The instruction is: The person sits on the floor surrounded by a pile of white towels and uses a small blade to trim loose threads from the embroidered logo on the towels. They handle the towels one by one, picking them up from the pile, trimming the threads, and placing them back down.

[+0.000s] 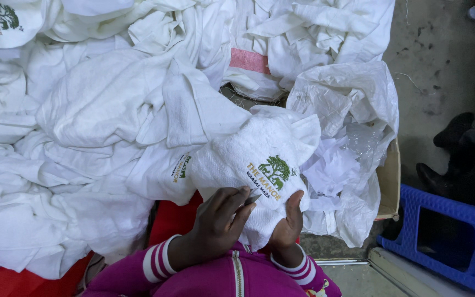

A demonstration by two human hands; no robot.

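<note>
I hold a white towel (248, 159) with a green tree emblem stitched on it, just above my lap. My left hand (218, 223) presses on its lower edge, fingers curled next to the emblem, with something small and thin between the fingertips. My right hand (290, 220) grips the towel's right edge from below, thumb up. Both wrists wear magenta sleeves with white stripes (160, 258). A second emblem shows on a towel fold (180, 168) just left of it.
A large heap of white towels (83, 110) fills the left and top. A cardboard box lined with a white plastic sack (353, 104) stands at right. A blue plastic stool (452, 236) and dark shoes (457, 148) sit on the concrete floor. Red cloth (171, 220) lies under the heap.
</note>
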